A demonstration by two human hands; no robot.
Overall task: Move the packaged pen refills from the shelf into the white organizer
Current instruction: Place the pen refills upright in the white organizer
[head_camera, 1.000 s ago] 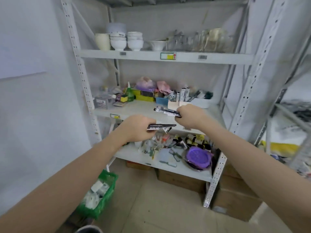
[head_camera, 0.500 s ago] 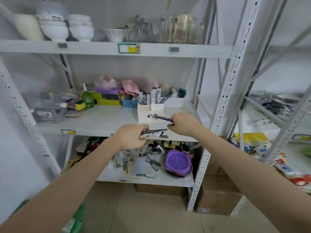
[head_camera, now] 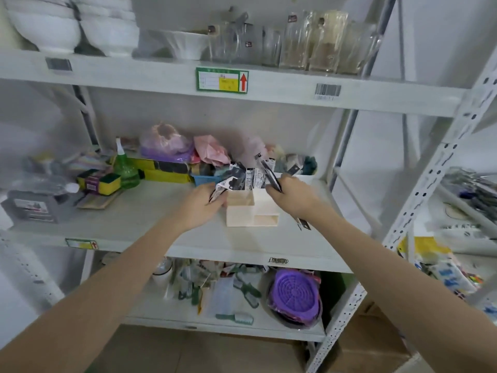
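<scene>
White organizer (head_camera: 252,211): two hands (head_camera: 200,208) (head_camera: 291,197), one refill pack (head_camera: 219,191) (head_camera: 269,172) each.

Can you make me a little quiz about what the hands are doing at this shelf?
1. True or false: both hands hold refill packs.
2. Which shelf holds the organizer: A top, B middle, C bottom?
3. What colour is the round strainer on the bottom shelf?

Key:
1. True. The left hand grips one pack and the right hand grips another, both at the organizer's top.
2. B.
3. Purple.
</scene>
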